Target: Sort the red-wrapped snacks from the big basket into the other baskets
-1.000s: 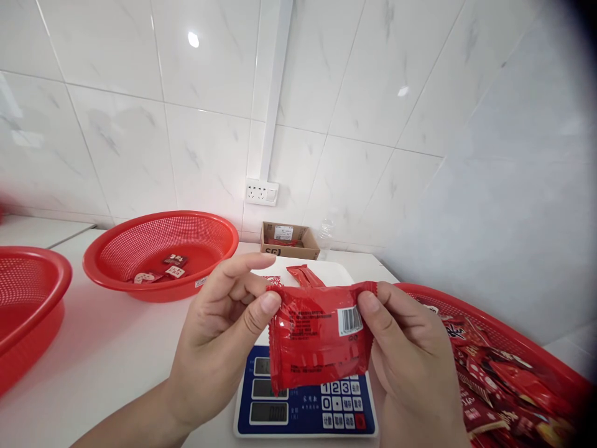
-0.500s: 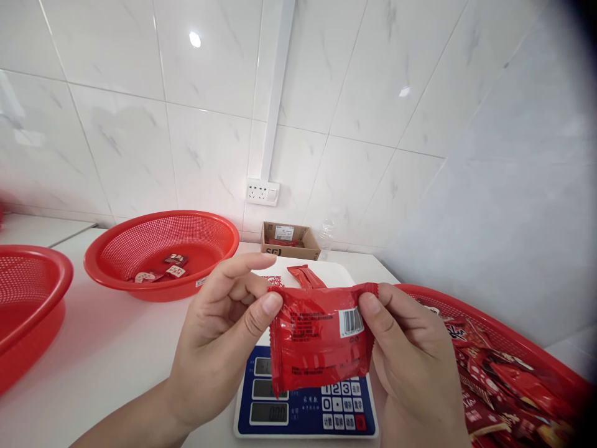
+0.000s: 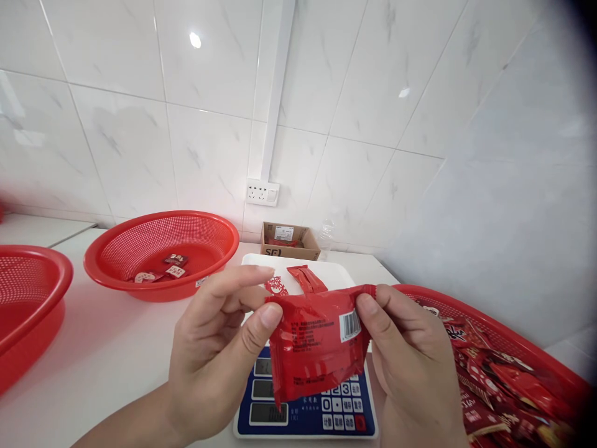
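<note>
A shiny red snack packet (image 3: 317,348) with a barcode and dark printing is held up between both hands. My left hand (image 3: 224,348) pinches its upper left corner between thumb and fingers, the index finger stretched out above. Thumb and fingers of my right hand (image 3: 410,348) grip the upper right corner. Behind and below the packet stands a blue and white digital scale (image 3: 305,429), its displays and keys partly covered. On the scale's white pan (image 3: 336,270) lie a red wrapped packet (image 3: 306,279) and a red and white printed piece (image 3: 276,285), both partly hidden.
A red basket (image 3: 527,342) full of snack packets stands at the right. Left of the scale a red basket (image 3: 163,221) holds several small packets; another red basket (image 3: 35,274) is at the left edge. A cardboard box (image 3: 298,252) sits by the wall below a socket (image 3: 262,192).
The packet has dropped slightly and tilted, its left side now lower. My left hand has moved down a little, and more of the scale's pan shows.
</note>
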Action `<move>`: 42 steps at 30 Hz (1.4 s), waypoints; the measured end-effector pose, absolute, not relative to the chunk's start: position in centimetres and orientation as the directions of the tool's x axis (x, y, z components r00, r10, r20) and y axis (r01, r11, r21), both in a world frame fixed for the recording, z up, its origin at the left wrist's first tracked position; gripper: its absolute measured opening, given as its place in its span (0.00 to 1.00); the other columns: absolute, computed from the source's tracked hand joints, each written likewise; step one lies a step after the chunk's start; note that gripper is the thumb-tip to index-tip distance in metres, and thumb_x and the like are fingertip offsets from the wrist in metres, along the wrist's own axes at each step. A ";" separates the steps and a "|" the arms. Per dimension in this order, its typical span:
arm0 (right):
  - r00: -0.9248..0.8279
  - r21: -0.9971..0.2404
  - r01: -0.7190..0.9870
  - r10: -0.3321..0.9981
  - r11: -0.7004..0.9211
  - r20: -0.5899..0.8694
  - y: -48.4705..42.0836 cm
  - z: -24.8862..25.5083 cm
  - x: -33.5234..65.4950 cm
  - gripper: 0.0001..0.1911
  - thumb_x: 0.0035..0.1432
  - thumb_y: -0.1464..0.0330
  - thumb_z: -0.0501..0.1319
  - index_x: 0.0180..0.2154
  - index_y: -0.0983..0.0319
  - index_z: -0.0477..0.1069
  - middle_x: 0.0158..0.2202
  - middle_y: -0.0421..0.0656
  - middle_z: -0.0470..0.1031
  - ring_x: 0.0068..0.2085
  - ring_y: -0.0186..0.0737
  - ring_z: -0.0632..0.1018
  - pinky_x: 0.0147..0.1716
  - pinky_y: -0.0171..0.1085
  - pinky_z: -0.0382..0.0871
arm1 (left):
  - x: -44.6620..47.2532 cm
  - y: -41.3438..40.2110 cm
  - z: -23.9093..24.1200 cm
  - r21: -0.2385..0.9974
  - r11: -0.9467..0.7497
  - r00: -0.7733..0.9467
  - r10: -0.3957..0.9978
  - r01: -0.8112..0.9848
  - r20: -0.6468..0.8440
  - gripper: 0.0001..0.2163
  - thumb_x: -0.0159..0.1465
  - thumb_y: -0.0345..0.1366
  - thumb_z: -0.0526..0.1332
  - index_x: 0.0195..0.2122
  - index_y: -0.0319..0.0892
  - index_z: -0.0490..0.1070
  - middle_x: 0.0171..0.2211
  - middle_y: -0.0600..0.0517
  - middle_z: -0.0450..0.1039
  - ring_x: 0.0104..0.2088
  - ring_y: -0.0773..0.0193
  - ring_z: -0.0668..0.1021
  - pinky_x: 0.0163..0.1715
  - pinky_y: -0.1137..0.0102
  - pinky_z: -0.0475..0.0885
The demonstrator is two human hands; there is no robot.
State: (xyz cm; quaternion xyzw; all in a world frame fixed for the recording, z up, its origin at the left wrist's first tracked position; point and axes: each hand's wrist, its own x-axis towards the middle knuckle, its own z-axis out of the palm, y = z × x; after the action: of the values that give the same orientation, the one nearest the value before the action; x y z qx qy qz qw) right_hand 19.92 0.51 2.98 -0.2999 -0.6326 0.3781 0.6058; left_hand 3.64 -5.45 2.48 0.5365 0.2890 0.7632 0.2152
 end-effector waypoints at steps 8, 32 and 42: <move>-0.077 -0.836 -0.087 0.833 0.542 0.548 0.4 3.2 19.9 0.20 0.54 0.60 0.63 0.17 0.61 0.60 0.15 0.34 0.55 0.18 0.28 0.57 0.14 0.30 0.50 | 3.7 -5.5 2.4 0.642 -0.765 -0.339 0.593 0.046 0.730 0.13 0.61 0.28 0.61 0.44 0.54 0.73 0.22 0.59 0.69 0.23 0.70 0.72 0.27 0.73 0.72; 0.023 -0.810 -0.009 0.810 0.586 0.586 -0.1 3.1 19.3 0.20 0.55 0.57 0.61 0.19 0.60 0.60 0.15 0.34 0.58 0.17 0.29 0.59 0.15 0.31 0.54 | 3.2 -5.5 2.4 0.730 -0.672 -0.232 0.695 0.126 0.680 0.09 0.61 0.32 0.61 0.40 0.51 0.75 0.31 0.53 0.75 0.30 0.66 0.75 0.30 0.71 0.75; 0.045 -0.863 -0.076 0.867 0.499 0.497 0.6 3.2 19.7 0.19 0.53 0.58 0.63 0.19 0.61 0.61 0.16 0.34 0.58 0.18 0.28 0.59 0.14 0.30 0.51 | 3.3 -5.4 2.6 0.856 -0.516 0.063 0.856 0.025 0.514 0.19 0.61 0.32 0.60 0.51 0.60 0.67 0.51 0.52 0.71 0.41 0.63 0.77 0.38 0.70 0.77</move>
State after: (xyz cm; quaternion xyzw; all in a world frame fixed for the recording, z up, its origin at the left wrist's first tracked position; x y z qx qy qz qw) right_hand 19.74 0.58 3.18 -0.3383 -0.5842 0.3691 0.6387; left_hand 3.28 -5.44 2.63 0.6389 0.3447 0.5915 0.3509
